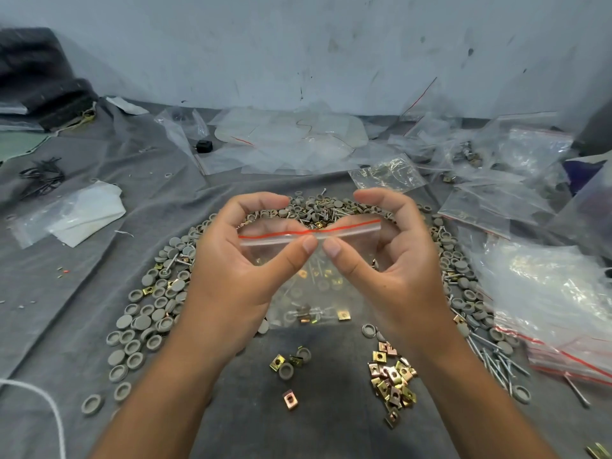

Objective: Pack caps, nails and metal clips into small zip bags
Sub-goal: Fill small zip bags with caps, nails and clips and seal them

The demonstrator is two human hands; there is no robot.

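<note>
I hold a small clear zip bag [311, 286] with a red strip along its top, up above the cloth at the centre. My left hand [238, 260] and my right hand [394, 260] each pinch the zip strip, thumbs almost meeting at its middle. Caps, nails and metal clips lie in the bag's bottom. A ring of grey caps [149, 313] mixed with nails curves around under my hands. A heap of brass metal clips [392, 379] sits near my right forearm, and loose nails [496, 359] lie to its right.
Stacked zip bags [546, 319] lie at the right, and more empty bags [288, 140] are strewn along the back by the wall. A folded white bag [76, 217] lies left. A white cord [39, 399] crosses the lower left. All rests on a grey cloth [82, 266].
</note>
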